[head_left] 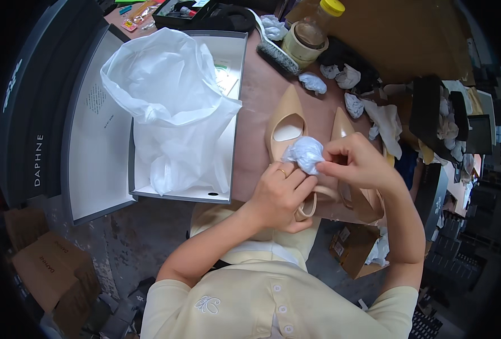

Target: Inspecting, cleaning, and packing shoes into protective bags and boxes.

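Note:
A beige pointed-toe shoe [289, 103] lies with its toe pointing away from me. My left hand [281, 192] is closed round its rear part, where a beige strap loop [307, 208] shows below the fingers. Over the shoe's opening is a wad of crumpled white tissue paper [307, 151], pinched at its right side by my right hand [360, 161]. The left fingertips touch the wad's lower edge. A second beige shoe [341, 121] lies to the right, partly hidden beneath my right hand and wrist.
On the left, an open grey shoebox [238, 68] holds a white cloth-like bag [177, 135]. A brush [279, 59], a clear jar with a yellow lid [312, 33] and several tissue wads [312, 83] are at the back. A cardboard box [352, 248] stands below the table's right edge.

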A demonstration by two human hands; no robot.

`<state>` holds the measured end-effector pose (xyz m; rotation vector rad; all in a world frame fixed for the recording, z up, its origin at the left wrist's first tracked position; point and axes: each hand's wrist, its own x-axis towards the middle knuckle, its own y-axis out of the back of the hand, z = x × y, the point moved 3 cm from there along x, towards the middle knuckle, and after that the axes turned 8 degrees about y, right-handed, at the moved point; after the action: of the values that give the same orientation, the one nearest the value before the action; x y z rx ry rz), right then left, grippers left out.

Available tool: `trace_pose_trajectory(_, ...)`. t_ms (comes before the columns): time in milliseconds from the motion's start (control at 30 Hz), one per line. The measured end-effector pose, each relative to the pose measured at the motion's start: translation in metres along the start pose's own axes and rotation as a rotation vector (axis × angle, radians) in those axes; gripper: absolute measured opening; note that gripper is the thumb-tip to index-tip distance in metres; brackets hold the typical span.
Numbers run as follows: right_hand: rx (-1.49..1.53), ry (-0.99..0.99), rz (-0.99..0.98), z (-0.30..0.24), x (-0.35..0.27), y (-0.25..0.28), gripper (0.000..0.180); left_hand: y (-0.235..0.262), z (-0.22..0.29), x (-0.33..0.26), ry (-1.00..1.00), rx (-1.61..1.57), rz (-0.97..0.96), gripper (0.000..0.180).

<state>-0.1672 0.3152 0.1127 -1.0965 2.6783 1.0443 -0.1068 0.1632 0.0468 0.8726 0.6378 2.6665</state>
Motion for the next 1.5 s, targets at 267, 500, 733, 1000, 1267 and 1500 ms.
trace_pose_trajectory(267,-1.073,0.219,0.062,0.027,0.049,-0.044,0.018,-0.004,0.003,0.002,-0.007,-0.01,0.039,0.047)
trace_pose_trajectory(500,-1.016,0.513,-0.173,0.015,0.061,-0.051,0.01,-0.003,0.001,0.001,0.014,-0.023,0.005,0.047)
trace_pose_trajectory(733,-0.961,-0.117,0.463,-0.032,-0.009,0.019,0.013,-0.001,0.007,-0.003,-0.005,0.031,0.059,0.048)
trace_pose_trajectory(1000,-0.53,-0.06,0.359,0.049,0.063,-0.094,0.063,-0.014,0.011,-0.013,-0.177,0.021,0.189,0.029)
trace_pose_trajectory(1267,-0.24,-0.346,0.106,0.042,0.089,-0.074,0.068,-0.02,0.013,-0.017,-0.107,0.093,0.081,0.026)
trace_pose_trajectory(1500,-0.215,-0.331,0.132,0.046,0.086,-0.078,0.072,-0.021,0.015,-0.015,-0.129,-0.003,-0.037,0.026)
